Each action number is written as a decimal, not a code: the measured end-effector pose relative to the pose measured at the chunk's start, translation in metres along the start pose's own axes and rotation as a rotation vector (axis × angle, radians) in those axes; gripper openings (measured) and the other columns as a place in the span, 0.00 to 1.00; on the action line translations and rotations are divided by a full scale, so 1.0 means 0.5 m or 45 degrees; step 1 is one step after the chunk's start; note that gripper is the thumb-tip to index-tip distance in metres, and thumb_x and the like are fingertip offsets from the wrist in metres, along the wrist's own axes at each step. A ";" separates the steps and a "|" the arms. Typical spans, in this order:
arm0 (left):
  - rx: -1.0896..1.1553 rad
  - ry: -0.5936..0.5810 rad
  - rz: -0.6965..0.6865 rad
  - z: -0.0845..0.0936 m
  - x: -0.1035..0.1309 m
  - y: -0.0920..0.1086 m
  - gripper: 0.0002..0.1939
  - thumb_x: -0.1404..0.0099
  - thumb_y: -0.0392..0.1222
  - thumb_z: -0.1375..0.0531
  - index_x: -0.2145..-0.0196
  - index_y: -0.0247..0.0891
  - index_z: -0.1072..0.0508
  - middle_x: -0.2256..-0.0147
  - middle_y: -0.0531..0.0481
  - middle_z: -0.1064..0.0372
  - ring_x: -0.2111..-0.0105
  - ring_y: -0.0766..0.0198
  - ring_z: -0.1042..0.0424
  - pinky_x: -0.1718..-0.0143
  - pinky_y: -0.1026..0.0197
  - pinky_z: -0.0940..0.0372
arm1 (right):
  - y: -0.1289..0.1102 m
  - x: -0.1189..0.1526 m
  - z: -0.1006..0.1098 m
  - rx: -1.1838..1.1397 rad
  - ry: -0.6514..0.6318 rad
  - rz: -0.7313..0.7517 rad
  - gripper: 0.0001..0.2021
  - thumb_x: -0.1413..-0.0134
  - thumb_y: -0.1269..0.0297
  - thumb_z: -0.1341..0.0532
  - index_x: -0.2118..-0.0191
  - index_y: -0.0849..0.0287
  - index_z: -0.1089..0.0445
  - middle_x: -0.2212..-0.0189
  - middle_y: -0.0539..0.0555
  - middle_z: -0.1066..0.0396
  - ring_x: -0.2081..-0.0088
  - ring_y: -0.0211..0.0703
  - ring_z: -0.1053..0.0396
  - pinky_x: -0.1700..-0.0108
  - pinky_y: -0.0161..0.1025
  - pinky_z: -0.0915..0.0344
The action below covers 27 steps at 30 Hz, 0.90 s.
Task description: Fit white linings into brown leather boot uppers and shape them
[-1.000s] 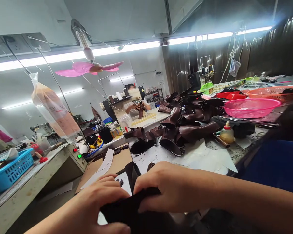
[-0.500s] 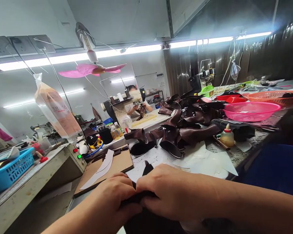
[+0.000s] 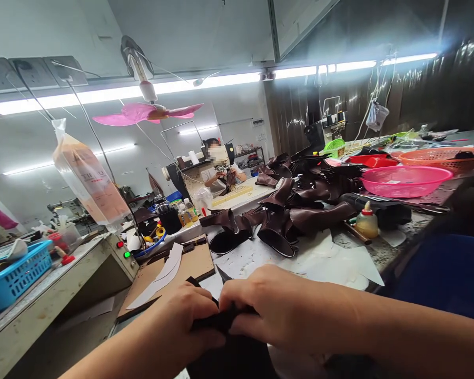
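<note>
Both hands pinch one dark leather piece [image 3: 233, 355] at the bottom centre of the view. My left hand [image 3: 185, 321] grips its left part and my right hand [image 3: 280, 308] grips its right part, the fingertips nearly touching. A thin dark tip of the piece [image 3: 223, 275] sticks up between the hands. Most of the piece is hidden under my fingers. Beyond the hands, a pile of brown leather boot uppers [image 3: 296, 205] lies on the worktable [image 3: 383, 247].
White paper patterns [image 3: 332, 260] and a brown board [image 3: 181, 266] lie past my hands. A glue bottle [image 3: 365, 221], pink basket [image 3: 405, 179] and orange basket [image 3: 444, 154] stand at right. A blue basket [image 3: 13, 276] sits left. A person [image 3: 221, 168] works far back.
My hands have drawn together on the dark leather piece and folded it down; the flap that stood up between them a second ago now shows only as a thin tip.
</note>
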State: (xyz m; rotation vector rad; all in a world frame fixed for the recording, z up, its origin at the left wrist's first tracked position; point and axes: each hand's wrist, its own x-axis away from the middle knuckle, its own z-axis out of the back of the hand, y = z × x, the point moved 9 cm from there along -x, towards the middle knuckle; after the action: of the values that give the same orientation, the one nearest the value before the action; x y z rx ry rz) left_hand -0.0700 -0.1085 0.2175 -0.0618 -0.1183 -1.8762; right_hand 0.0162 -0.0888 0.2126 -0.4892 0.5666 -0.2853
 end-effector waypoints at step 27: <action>-0.035 0.102 -0.060 0.022 0.002 0.013 0.08 0.38 0.40 0.43 0.72 0.41 0.26 0.69 0.53 0.29 0.68 0.67 0.33 0.66 0.68 0.38 | 0.006 -0.015 0.006 0.233 -0.022 -0.019 0.13 0.45 0.64 0.41 0.54 0.54 0.29 0.66 0.53 0.22 0.65 0.44 0.28 0.70 0.34 0.44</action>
State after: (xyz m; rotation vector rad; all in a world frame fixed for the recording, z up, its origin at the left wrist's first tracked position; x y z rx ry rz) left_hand -0.0643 -0.1099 0.2288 -0.0023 -0.0391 -1.9245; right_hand 0.0121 -0.0825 0.2165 -0.3189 0.5148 -0.3434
